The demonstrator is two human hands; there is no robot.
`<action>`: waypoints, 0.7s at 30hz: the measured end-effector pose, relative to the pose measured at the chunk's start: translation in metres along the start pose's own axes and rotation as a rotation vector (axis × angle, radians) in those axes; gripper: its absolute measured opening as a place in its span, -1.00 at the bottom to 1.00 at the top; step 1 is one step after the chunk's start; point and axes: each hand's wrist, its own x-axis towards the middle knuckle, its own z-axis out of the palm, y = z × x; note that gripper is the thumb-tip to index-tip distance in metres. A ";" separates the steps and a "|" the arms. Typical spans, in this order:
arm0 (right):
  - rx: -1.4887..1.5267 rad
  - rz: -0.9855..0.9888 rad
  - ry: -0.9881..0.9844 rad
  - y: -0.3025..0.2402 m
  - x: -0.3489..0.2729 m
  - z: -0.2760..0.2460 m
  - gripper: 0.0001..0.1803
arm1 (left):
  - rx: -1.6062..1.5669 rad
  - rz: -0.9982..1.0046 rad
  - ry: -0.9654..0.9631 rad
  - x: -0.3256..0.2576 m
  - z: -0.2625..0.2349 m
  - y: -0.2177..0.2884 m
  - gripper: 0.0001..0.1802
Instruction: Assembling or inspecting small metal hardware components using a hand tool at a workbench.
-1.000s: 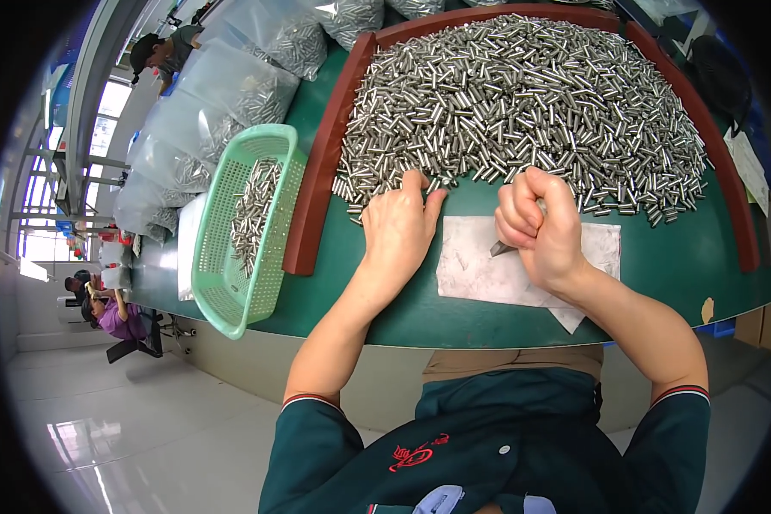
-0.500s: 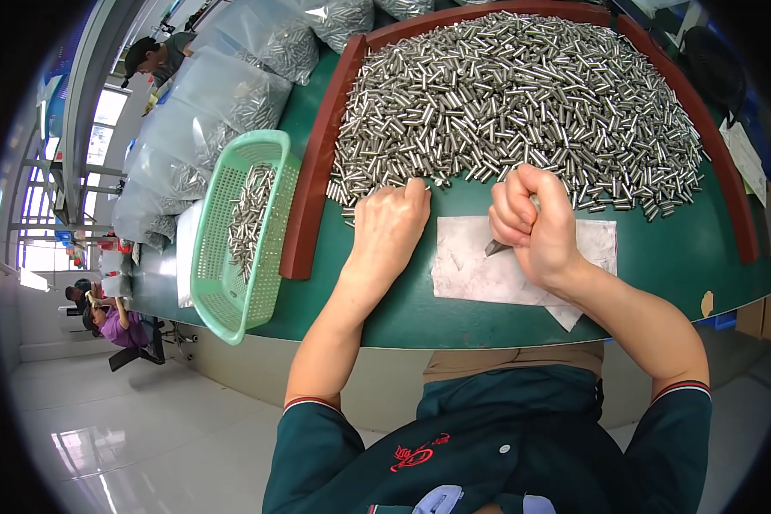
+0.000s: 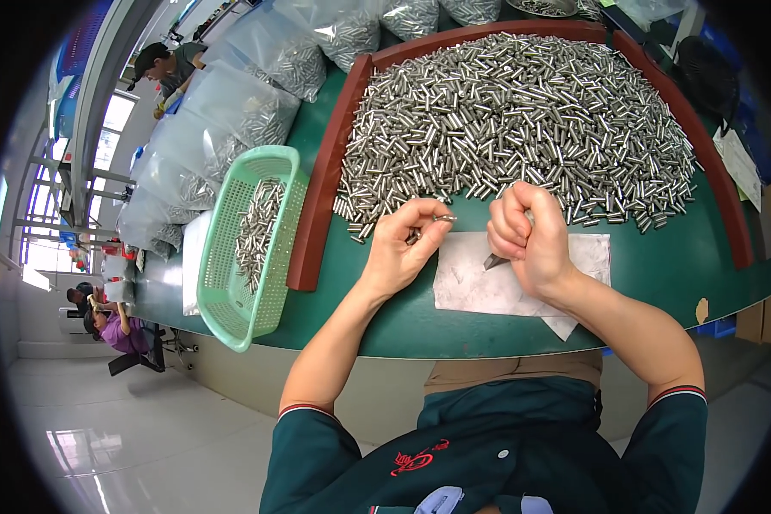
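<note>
Left hand [image 3: 403, 248] lifted off the pile, now pinching what looks like one metal pin [image 3: 444, 219], palm turned up.

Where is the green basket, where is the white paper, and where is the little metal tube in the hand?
green basket [image 3: 223, 291], head view, on its bare mesh floor.
white paper [image 3: 471, 287], head view, on its bare left part.
little metal tube [image 3: 444, 218], head view, on the end showing past the left hand's fingertips.
</note>
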 end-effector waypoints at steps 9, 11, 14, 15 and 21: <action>-0.056 0.005 -0.004 -0.001 0.001 0.001 -0.58 | -0.095 -0.038 -0.003 0.000 -0.001 -0.003 -0.88; -0.056 0.006 0.002 -0.001 0.001 0.001 -0.58 | -0.132 -0.068 -0.004 0.000 -0.001 -0.002 -0.87; -0.057 0.006 0.008 -0.002 0.000 0.002 -0.58 | -0.211 -0.140 -0.048 0.001 -0.003 -0.002 -0.87; -0.056 0.006 0.006 -0.003 0.000 0.002 -0.58 | -0.210 -0.140 -0.046 0.002 -0.004 -0.003 -0.87; -0.006 0.012 0.006 -0.001 0.001 0.001 -0.59 | -1.234 -0.566 -0.229 0.003 -0.009 -0.004 -0.86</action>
